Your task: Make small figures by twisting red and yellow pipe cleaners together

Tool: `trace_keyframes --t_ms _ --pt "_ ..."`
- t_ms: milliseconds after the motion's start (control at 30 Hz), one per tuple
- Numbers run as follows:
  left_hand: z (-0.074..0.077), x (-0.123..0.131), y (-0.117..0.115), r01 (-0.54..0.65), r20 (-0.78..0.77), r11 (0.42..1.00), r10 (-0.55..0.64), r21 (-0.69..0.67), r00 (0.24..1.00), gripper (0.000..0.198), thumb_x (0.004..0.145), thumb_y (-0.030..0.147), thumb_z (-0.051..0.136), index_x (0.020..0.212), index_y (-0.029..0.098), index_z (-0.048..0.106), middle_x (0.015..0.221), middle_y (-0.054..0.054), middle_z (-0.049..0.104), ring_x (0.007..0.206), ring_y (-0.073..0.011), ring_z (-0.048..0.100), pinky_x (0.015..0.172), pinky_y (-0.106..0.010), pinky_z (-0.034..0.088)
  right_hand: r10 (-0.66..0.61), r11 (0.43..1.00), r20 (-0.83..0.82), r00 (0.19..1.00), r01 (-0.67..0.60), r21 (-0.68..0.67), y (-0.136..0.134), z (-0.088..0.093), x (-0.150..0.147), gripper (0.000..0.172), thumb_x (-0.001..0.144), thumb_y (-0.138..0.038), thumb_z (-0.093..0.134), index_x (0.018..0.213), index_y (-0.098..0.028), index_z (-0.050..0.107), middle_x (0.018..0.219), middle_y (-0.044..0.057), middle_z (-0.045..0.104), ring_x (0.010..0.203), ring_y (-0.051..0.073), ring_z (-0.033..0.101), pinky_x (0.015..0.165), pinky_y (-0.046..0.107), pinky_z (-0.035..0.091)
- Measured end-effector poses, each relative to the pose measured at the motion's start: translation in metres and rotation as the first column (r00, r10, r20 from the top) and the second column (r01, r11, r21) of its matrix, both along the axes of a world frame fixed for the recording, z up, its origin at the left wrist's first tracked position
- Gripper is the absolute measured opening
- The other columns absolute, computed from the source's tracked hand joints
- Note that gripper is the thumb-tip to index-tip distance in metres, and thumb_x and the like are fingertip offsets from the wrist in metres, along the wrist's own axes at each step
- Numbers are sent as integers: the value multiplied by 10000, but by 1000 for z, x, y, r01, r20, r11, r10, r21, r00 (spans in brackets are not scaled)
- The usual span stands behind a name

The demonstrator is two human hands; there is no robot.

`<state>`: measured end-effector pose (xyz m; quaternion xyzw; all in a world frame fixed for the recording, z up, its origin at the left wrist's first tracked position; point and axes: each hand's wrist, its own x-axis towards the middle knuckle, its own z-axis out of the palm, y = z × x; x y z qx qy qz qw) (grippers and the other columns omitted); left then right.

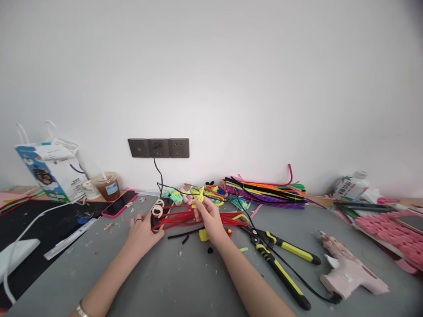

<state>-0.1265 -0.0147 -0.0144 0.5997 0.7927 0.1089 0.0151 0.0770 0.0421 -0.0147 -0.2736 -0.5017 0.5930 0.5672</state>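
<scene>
Pinched in the fingers of my right hand [209,218] is a bent yellow pipe cleaner [199,197], raised above a bundle of red pipe cleaners [185,217]. My left hand [143,233] is closed around the near end of a black power strip [164,210], its thumb beside the tips of the red bundle. A white coiled piece [157,208] lies on the strip. Below my right hand sit a small yellow fuzzy piece [204,235] and a black pipe cleaner [180,234], both partly close to the red bundle.
Pliers [274,255] with yellow-black handles and a pink glue gun [350,268] lie on the right. Multicoloured pipe cleaners [264,192] are heaped by the wall. On the left are a phone [119,204], a drink cup [107,187] and a paper bag [54,171]. A black cord crosses the pliers.
</scene>
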Motion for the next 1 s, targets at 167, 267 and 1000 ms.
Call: trace_keyframes --t_ms 167,267,1000 --pt "-7 -16 -5 15 -49 1000 -16 -9 999 590 779 391 527 1307 128 539 1121 -188 627 1119 -364 523 945 -431 383 83 996 -26 996 -84 -23 6 -3 4 375 786 -546 655 843 -177 627 544 -45 501 477 94 416 494 237 333" --pt "2 -15 -11 -5 -86 1000 6 9 996 573 773 443 542 1246 125 596 1212 -232 594 1096 -408 535 896 -472 410 162 985 -77 984 -166 -40 9 -2 8 378 800 -549 645 859 -175 647 582 -41 501 492 90 419 514 241 332" --pt "6 84 56 82 803 816 -578 573 144 229 791 378 697 751 159 642 694 12 582 553 -83 503 550 -205 450 41 975 426 904 -130 183 15 22 53 378 806 -487 655 616 -176 552 581 -25 502 523 101 403 519 243 326"
